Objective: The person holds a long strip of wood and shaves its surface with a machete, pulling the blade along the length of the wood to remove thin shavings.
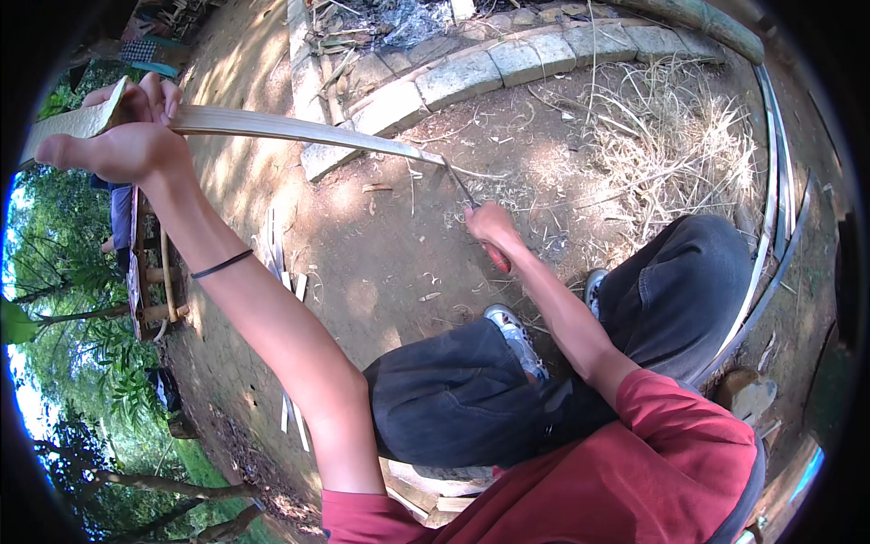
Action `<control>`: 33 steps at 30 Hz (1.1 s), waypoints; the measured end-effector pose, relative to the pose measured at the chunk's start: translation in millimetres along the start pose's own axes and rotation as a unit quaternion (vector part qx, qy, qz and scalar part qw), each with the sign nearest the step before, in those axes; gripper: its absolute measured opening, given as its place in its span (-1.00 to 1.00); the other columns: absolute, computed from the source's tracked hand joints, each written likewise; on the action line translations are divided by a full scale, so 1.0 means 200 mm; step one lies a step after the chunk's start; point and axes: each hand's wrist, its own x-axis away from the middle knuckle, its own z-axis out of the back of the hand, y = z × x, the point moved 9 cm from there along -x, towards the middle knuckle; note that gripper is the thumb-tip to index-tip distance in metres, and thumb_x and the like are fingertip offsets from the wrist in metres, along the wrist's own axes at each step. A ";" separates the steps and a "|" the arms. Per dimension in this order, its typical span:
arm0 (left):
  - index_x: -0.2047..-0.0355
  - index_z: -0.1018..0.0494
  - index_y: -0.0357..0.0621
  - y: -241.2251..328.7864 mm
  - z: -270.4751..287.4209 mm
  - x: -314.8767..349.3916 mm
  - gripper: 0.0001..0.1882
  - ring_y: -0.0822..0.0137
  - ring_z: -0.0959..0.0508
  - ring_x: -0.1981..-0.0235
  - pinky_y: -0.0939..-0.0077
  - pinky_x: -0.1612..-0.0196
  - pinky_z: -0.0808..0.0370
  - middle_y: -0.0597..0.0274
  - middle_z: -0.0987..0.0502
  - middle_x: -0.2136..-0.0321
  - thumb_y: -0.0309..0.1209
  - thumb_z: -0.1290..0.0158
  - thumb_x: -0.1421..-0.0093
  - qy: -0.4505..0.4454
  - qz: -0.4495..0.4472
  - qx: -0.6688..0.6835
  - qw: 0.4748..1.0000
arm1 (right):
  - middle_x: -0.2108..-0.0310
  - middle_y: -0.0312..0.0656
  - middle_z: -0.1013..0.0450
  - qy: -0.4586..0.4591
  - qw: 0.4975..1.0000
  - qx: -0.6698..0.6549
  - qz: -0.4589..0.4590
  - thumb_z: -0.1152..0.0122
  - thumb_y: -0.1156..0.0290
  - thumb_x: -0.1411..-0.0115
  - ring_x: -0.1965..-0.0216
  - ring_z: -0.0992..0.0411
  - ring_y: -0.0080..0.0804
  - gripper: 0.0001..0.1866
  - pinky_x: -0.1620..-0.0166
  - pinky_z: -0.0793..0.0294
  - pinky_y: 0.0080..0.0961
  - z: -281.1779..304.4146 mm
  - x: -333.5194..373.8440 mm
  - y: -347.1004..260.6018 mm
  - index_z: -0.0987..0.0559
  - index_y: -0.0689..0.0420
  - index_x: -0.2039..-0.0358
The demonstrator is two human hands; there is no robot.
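Observation:
My left hand [136,136], on an outstretched arm with a dark band, is closed round a long pale bamboo strip [281,125]. The strip runs on past my hand to the left rim of the view and, the other way, slants over the dirt to its far end. My right hand [492,227] grips a knife [460,186] by its red handle, part of which shows below the fist. The thin dark blade meets the strip's tip; whether its edge is cutting in is too small to tell.
A curved stone border [517,62] rings an ash pit [408,27] beyond my hands. Dry shavings [671,136] are heaped at the right, beside long bent strips [778,172]. Narrow slats [294,299] lie left of my knees. Another person's leg [120,213] shows at the far left.

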 end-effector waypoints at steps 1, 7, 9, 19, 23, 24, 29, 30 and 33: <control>0.50 -0.19 -0.18 0.02 0.07 0.00 0.03 0.21 -0.28 0.64 0.44 0.65 -0.17 0.17 -0.21 0.64 0.69 0.59 0.11 0.010 -0.002 -0.018 1.000 | 0.57 0.10 -0.53 -0.050 0.998 -0.026 -0.023 0.02 0.02 -0.31 0.58 -0.55 -0.04 -0.43 0.38 -0.56 -0.18 -0.05 0.13 -0.10 -0.56 0.37 0.47; 0.60 -0.16 -0.20 0.12 0.00 0.03 -0.06 0.20 -0.20 0.69 0.35 0.59 -0.21 0.17 -0.12 0.73 0.52 0.73 -0.10 0.087 -0.024 -0.082 0.993 | 0.79 -0.26 -0.29 -0.052 0.968 -0.212 0.122 0.00 0.06 -0.34 0.78 -0.33 -0.42 -0.49 0.60 -0.37 -0.37 0.24 0.57 -0.61 -0.39 0.22 0.60; 0.66 -0.14 -0.19 0.10 0.00 0.01 -0.06 0.21 -0.16 0.71 0.35 0.58 -0.21 0.17 -0.08 0.76 0.50 0.75 -0.11 0.097 -0.027 -0.085 0.991 | 0.80 -0.32 -0.23 0.015 0.952 -0.185 0.244 -0.01 0.06 -0.34 0.78 -0.25 -0.48 -0.52 0.62 -0.24 -0.37 0.35 0.69 -0.80 -0.40 0.23 0.55; 0.56 -0.15 -0.22 0.14 -0.03 0.08 -0.10 0.29 -0.19 0.75 0.31 0.64 -0.28 0.18 -0.14 0.79 0.46 0.69 -0.18 0.183 -0.028 -0.085 0.979 | 0.78 -0.07 -0.33 0.032 0.945 -0.180 0.270 0.04 0.14 -0.36 0.75 -0.30 -0.25 -0.52 0.57 -0.26 -0.21 0.36 0.75 -1.08 -0.44 0.32 0.52; 0.66 -0.19 -0.13 0.16 0.00 0.08 -0.15 0.37 -0.30 0.82 0.52 0.75 -0.35 0.22 -0.24 0.84 0.44 0.58 -0.20 0.218 -0.047 -0.095 0.970 | 0.79 -0.11 -0.29 -0.025 0.967 -0.125 0.222 0.03 0.13 -0.36 0.74 -0.29 -0.27 -0.52 0.57 -0.25 -0.21 0.35 0.62 -0.95 -0.43 0.31 0.52; 0.68 -0.19 -0.12 0.18 0.01 0.09 -0.16 0.38 -0.30 0.83 0.53 0.75 -0.34 0.23 -0.24 0.85 0.43 0.57 -0.21 0.231 -0.053 -0.107 0.966 | 0.80 -0.14 -0.27 -0.063 0.968 -0.118 0.214 0.01 0.14 -0.34 0.74 -0.26 -0.30 -0.54 0.57 -0.23 -0.21 0.37 0.69 -1.02 -0.43 0.31 0.52; 0.79 -0.17 0.01 0.22 0.01 0.11 -0.22 0.41 -0.25 0.84 0.62 0.61 -0.38 0.34 -0.20 0.87 0.33 0.54 -0.30 0.250 -0.132 -0.158 0.946 | 0.79 -0.14 -0.27 0.000 0.927 -0.157 0.341 -0.02 0.17 -0.33 0.74 -0.23 -0.31 -0.56 0.57 -0.22 -0.22 0.60 1.00 -1.35 -0.43 0.34 0.49; 0.75 -0.17 0.01 0.25 -0.01 0.16 -0.24 0.42 -0.25 0.83 0.60 0.56 -0.39 0.36 -0.20 0.85 0.32 0.51 -0.31 0.273 -0.115 -0.155 0.943 | 0.79 -0.14 -0.27 0.003 0.923 -0.154 0.353 -0.03 0.18 -0.33 0.74 -0.23 -0.31 -0.56 0.57 -0.22 -0.23 0.61 1.03 -1.38 -0.43 0.35 0.49; 0.70 -0.19 -0.01 0.30 0.02 0.21 -0.25 0.43 -0.28 0.82 0.61 0.61 -0.38 0.35 -0.23 0.83 0.34 0.50 -0.30 0.307 -0.134 -0.146 0.931 | 0.78 -0.13 -0.26 0.045 0.935 -0.135 0.325 -0.02 0.18 -0.33 0.72 -0.21 -0.33 -0.56 0.56 -0.21 -0.22 0.51 0.97 -1.22 -0.43 0.35 0.49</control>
